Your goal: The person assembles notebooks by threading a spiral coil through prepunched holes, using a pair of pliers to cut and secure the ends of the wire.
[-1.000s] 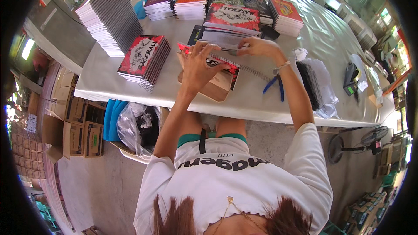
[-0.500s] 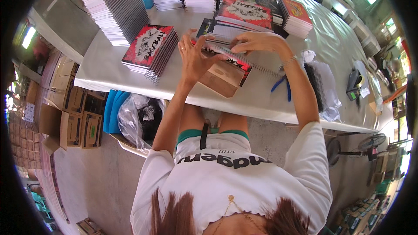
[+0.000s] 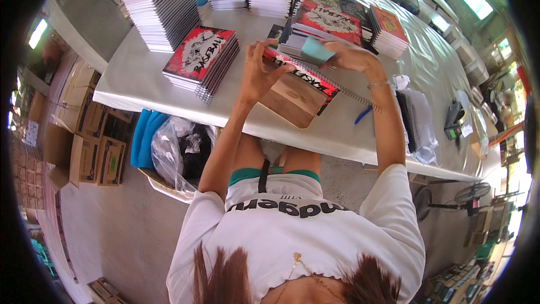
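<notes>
A red-and-black notebook (image 3: 304,77) lies on a wooden block (image 3: 288,106) at the table's near edge. My left hand (image 3: 260,73) pinches the notebook's left end, thumb toward its bound edge. A wire coil (image 3: 360,98) runs along that edge and sticks out loose past the right end. Just beyond the notebook, my right hand (image 3: 351,56) is closed on a light-blue pad (image 3: 316,50), slightly blurred; I cannot tell what it is made of. Blue-handled pliers (image 3: 363,115) lie beside the coil's loose end, partly hidden.
Bound notebooks stand in a tall stack (image 3: 160,11) and a low red stack (image 3: 201,59) at left. Another red-topped stack (image 3: 329,19) stands beyond my hands. Bagged coils (image 3: 415,118) and a tape dispenser (image 3: 455,118) lie at right. Cartons (image 3: 95,141) stand on the floor at left.
My right hand has left the coil and now holds the light-blue pad above the bound edge. The notebook's red cover shows more, and the view has shifted slightly.
</notes>
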A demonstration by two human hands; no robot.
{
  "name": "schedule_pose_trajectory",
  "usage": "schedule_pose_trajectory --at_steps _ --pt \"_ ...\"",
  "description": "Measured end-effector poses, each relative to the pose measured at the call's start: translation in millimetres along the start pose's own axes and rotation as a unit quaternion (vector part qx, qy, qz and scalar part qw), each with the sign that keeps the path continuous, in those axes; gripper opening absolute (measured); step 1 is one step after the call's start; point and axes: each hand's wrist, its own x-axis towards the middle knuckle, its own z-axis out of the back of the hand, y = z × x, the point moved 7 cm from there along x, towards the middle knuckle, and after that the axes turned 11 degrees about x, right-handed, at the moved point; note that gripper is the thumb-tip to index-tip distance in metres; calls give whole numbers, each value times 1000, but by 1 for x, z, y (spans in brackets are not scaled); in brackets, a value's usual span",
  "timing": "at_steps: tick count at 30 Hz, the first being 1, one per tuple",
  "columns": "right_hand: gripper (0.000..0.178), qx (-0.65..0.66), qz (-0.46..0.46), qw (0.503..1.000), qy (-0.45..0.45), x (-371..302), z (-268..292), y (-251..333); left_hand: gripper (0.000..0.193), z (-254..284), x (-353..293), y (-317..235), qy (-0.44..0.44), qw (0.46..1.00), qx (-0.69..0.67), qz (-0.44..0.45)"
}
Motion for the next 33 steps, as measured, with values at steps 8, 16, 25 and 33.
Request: schedule_pose_trajectory --at_steps 8,16,25,33 --pt "61 -326 -118 938 5 15 19 -15 66 -8 5 8 12 996 -88 5" --pt "59 -145 -22 989 15 20 -21 30 63 -21 2 30 66 949 -286 114" --pt "48 -118 -18 992 35 32 -29 28 53 -18 0 37 65 938 -326 102" --pt "48 68 52 994 63 23 -26 48 44 -18 -4 34 65 939 -320 107"
